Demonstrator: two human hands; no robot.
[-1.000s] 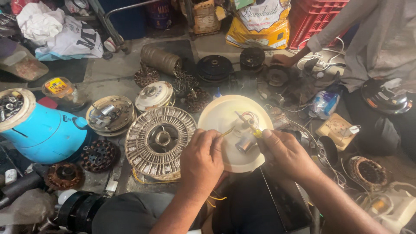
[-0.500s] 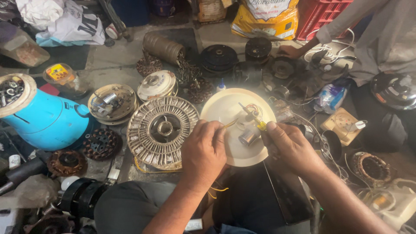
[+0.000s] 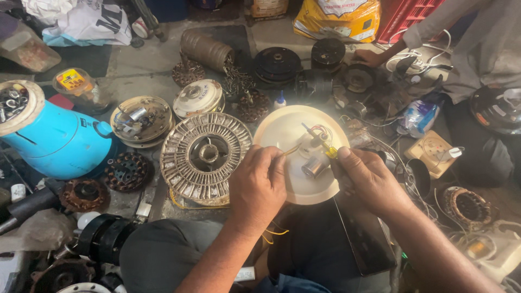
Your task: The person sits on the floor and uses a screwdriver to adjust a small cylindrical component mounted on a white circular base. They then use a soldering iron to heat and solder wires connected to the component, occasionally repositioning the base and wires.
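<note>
Cream round cover plate (image 3: 282, 135), resting over the person's lap: left hand (image 3: 258, 182) closed on its near-left rim, pinching a thin wire (image 3: 291, 150). Right hand (image 3: 366, 176) grips a yellow-handled screwdriver (image 3: 320, 144), tip at centre. Wound stator (image 3: 205, 157) touches left edge; wires and parts crowd right; floor (image 3: 146, 68) open behind.

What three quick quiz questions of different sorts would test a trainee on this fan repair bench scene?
1. True or false: the right hand holds a yellow-handled screwdriver over the cream round cover.
2. Which lies directly beside the cover, on its left? A) blue container B) wound stator disc C) yellow sack
3. What does the left hand pinch?

Key: 1 true. 2 B. 3 a thin wire leading to the cover's middle.
</note>
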